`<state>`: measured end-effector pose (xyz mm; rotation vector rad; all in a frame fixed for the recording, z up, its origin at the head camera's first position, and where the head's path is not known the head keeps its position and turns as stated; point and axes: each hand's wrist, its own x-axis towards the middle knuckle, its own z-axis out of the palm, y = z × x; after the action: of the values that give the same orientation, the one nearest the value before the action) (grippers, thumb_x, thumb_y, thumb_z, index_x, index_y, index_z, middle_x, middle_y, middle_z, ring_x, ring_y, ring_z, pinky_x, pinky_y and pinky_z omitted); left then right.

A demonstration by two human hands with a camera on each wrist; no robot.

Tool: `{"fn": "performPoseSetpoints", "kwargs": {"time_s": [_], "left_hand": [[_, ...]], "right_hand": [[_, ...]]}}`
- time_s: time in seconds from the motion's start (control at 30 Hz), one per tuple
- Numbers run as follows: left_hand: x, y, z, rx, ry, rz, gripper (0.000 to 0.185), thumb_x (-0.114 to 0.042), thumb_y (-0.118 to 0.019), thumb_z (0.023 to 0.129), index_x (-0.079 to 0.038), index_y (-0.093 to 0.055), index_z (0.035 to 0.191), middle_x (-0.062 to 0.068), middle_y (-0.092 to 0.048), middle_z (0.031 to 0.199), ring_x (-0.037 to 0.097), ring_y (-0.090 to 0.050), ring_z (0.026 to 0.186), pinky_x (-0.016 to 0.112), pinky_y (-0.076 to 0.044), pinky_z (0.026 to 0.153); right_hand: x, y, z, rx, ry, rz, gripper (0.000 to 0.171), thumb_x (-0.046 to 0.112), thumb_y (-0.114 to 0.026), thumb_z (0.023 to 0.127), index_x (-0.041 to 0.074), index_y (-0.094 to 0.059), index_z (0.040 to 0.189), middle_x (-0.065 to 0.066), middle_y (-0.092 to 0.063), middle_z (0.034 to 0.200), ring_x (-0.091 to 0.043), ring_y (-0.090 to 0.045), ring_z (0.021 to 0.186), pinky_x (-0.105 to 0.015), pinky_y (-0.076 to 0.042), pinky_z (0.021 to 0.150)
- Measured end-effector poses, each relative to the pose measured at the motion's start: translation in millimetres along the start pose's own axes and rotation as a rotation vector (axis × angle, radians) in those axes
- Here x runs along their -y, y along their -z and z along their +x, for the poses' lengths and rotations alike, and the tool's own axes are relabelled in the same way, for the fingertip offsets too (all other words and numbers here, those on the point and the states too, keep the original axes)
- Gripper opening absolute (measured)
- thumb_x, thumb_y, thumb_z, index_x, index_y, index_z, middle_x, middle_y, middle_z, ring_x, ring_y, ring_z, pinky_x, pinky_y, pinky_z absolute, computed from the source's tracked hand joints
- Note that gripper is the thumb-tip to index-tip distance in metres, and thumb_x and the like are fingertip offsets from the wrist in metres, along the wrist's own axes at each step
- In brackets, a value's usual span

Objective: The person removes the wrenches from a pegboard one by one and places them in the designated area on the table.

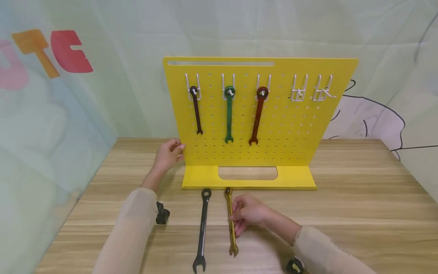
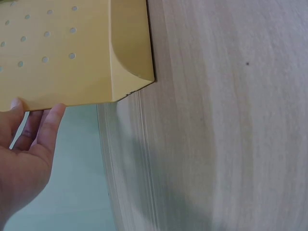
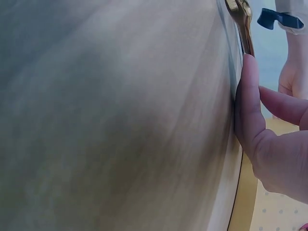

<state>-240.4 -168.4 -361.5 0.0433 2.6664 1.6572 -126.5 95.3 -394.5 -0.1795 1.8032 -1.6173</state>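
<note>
With the left hand, fingers straight, steadying the yellow pegboard at its nine o'clock edge, the right hand pinching the gold wrench lying at six o'clock should grip mid-shaft and lift level.

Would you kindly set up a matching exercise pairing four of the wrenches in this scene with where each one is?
Things:
1. green wrench
2. gold wrench
3. red wrench
4. long black wrench

Places:
A. lying untouched on the table, left of another wrench
B. hanging on the pegboard, third hook from the left
C. on the table under the right hand
D. hanging on the second hook from the left

Pairs: 1-D, 2-C, 3-B, 4-A
</note>
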Motion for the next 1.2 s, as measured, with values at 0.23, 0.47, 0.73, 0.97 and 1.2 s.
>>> {"fn": "performPoseSetpoints", "kwargs": {"time_s": [0.23, 0.47, 0.73, 0.97, 1.2], "left_hand": [[0.9, 0.0, 0.4, 0.001, 0.004, 0.001, 0.021, -0.016, -0.045, 0.097, 0.004, -0.05, 0.102, 0.019, -0.054, 0.104, 0.029, -0.053, 0.095, 0.036, -0.054, 0.08], [1.0, 0.3, 0.6, 0.002, 0.007, 0.001, 0.022, -0.016, -0.045, 0.097, 0.004, -0.05, 0.102, 0.019, -0.054, 0.105, 0.028, -0.052, 0.094, 0.037, -0.054, 0.081], [0.5, 0.4, 0.8, 0.002, 0.011, 0.001, 0.022, -0.016, -0.045, 0.097, 0.004, -0.05, 0.103, 0.02, -0.054, 0.107, 0.028, -0.052, 0.095, 0.037, -0.054, 0.081], [0.6, 0.1, 1.2, 0.005, 0.013, -0.015, 0.021, -0.015, -0.045, 0.097, 0.004, -0.049, 0.104, 0.02, -0.053, 0.107, 0.028, -0.052, 0.095, 0.036, -0.054, 0.081], [1.0, 0.2, 1.4, 0.003, 0.013, 0.001, 0.021, -0.015, -0.044, 0.097, 0.004, -0.05, 0.104, 0.02, -0.053, 0.106, 0.03, -0.052, 0.096, 0.036, -0.054, 0.081]], "right_hand": [[-1.6, -4.4, 3.6, -0.018, -0.011, 0.007, 0.01, -0.012, -0.057, 0.081, -0.008, -0.048, 0.083, -0.015, -0.056, 0.059, -0.021, -0.059, 0.047, -0.039, -0.057, 0.051], [-1.0, -6.1, 4.8, -0.047, -0.027, -0.008, 0.011, -0.012, -0.058, 0.081, -0.008, -0.049, 0.082, -0.015, -0.057, 0.059, -0.021, -0.059, 0.047, -0.039, -0.057, 0.051], [-0.3, -6.6, 3.4, -0.066, -0.024, -0.001, 0.009, -0.012, -0.057, 0.081, -0.009, -0.049, 0.083, -0.017, -0.057, 0.063, -0.022, -0.06, 0.049, -0.038, -0.057, 0.053], [-0.6, -3.9, 1.9, -0.055, -0.01, 0.017, 0.007, -0.014, -0.055, 0.082, -0.014, -0.049, 0.087, -0.018, -0.057, 0.066, -0.023, -0.061, 0.053, -0.038, -0.058, 0.057], [1.2, 2.5, 0.1, -0.038, 0.002, -0.027, 0.011, -0.01, -0.056, 0.083, -0.011, -0.049, 0.091, -0.019, -0.06, 0.072, -0.024, -0.062, 0.057, -0.038, -0.058, 0.057]]}}
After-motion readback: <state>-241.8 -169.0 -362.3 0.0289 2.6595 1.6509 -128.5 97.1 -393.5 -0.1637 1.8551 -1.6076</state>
